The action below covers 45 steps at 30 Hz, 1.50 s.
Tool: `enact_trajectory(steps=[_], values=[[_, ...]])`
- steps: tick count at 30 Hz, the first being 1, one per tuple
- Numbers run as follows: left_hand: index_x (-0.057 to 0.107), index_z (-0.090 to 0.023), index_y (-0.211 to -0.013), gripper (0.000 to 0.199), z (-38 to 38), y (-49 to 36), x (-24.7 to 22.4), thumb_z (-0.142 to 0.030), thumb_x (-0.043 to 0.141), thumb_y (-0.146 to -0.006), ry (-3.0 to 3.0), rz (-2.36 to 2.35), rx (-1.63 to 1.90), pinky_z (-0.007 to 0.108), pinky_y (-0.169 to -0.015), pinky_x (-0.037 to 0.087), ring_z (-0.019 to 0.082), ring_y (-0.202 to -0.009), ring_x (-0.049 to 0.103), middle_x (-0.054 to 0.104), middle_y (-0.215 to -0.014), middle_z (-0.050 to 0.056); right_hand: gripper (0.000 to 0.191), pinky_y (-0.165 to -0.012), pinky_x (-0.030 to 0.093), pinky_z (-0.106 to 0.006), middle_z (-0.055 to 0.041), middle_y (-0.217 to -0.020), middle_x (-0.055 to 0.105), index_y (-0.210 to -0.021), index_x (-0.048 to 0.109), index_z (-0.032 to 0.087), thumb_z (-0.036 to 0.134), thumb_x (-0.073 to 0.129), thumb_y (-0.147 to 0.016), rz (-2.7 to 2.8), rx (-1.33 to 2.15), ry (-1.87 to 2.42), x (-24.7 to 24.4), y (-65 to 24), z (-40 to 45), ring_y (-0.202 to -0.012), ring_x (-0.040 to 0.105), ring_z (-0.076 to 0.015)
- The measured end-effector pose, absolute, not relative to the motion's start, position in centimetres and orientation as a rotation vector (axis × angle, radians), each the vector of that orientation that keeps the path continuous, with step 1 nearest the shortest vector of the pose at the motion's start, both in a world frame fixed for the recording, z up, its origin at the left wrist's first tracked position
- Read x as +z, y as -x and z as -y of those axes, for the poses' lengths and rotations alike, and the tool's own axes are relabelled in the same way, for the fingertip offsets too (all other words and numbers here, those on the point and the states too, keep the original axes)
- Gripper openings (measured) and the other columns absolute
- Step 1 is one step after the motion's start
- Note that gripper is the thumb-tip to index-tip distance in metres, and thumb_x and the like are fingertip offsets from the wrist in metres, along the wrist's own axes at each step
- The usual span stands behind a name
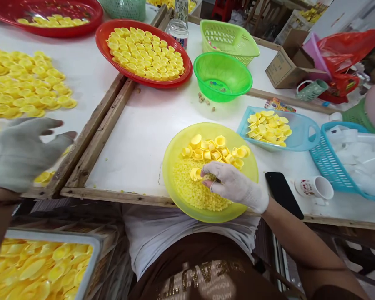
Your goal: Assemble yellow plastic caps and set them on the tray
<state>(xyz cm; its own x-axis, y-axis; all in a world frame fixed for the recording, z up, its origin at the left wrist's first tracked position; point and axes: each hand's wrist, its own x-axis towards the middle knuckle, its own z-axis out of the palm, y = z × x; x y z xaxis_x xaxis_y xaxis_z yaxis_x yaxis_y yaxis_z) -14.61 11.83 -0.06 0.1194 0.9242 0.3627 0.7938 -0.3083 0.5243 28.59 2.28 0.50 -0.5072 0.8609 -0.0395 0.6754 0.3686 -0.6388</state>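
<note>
A yellow bowl [171,183] at the table's front edge holds small yellow pellets [190,191] with several yellow cup pieces [203,150] piled along its far side. My right hand [228,181], in a whitish glove with bare fingertips, is curled over the pellets. Its thumb and forefinger close on a yellow cup piece [195,173]. At the left, my left hand [25,150], in a similar glove and slightly blurred, is spread with thumb and fingers apart and nothing between them. It hovers near the front of a large spread of yellow cup pieces [21,87] on the white table.
A red tray [187,75] of cup pieces, a green bowl [221,75] and a blue scoop tray [306,129] stand beyond the yellow bowl. At right are a phone [283,193], a mug [312,187] and a blue basket [334,166]. A wooden ledge [93,137] divides the table. A crate [95,254] sits lower left.
</note>
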Motion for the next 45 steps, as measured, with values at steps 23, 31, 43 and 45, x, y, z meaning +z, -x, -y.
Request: enact_trajectory(steps=[23, 31, 43, 45], values=[[0.061, -0.015, -0.105, 0.023, -3.8, -9.1, -0.3, -0.022, 0.063, -0.083, -2.124, -1.122, 0.491, 0.037, -0.083, 0.052, 0.022, -0.088, 0.065, 0.068, -0.096, 0.005, 0.016, -0.086, 0.053, -0.03, -0.0038, -0.099, 0.069, -0.106, 0.063, 0.02, 0.014, 0.051, -0.097, 2.102, 0.695, 1.142, 1.5, -29.5, -0.3, -0.094, 0.065, -0.0157], [0.058, -0.018, -0.113, 0.031, -3.2, -8.5, -1.0, -0.028, 0.067, -0.084, -2.027, -1.083, 0.622, 0.034, -0.081, 0.054, 0.018, -0.086, 0.065, 0.067, -0.1, 0.003, 0.017, -0.08, 0.052, -0.03, -0.0041, -0.099, 0.07, -0.108, 0.063, 0.02, 0.016, 0.05, -0.097, 2.054, 0.698, 1.25, 1.4, -30.8, 0.1, -0.088, 0.065, -0.0151], [0.065, -0.016, -0.117, 0.037, -4.9, -2.9, 0.4, -0.04, 0.068, -0.089, -1.979, -1.319, 0.957, 0.029, -0.08, 0.055, 0.016, -0.085, 0.066, 0.071, -0.102, 0.004, 0.01, -0.068, 0.039, -0.032, -0.007, -0.097, 0.064, -0.098, 0.06, 0.02, 0.022, 0.051, -0.096, 2.568, 0.055, 1.865, 0.7, -32.4, -0.6, -0.082, 0.058, -0.019], [0.064, -0.015, -0.121, 0.041, -5.8, -0.5, 1.1, -0.041, 0.066, -0.09, -1.962, -1.464, 0.983, 0.027, -0.076, 0.054, 0.015, -0.084, 0.067, 0.071, -0.102, 0.004, 0.012, -0.065, 0.039, -0.033, -0.0061, -0.09, 0.062, -0.091, 0.058, 0.021, 0.029, 0.051, -0.097, 2.554, -0.077, 1.916, -0.4, -32.7, -0.9, -0.076, 0.058, -0.0194]])
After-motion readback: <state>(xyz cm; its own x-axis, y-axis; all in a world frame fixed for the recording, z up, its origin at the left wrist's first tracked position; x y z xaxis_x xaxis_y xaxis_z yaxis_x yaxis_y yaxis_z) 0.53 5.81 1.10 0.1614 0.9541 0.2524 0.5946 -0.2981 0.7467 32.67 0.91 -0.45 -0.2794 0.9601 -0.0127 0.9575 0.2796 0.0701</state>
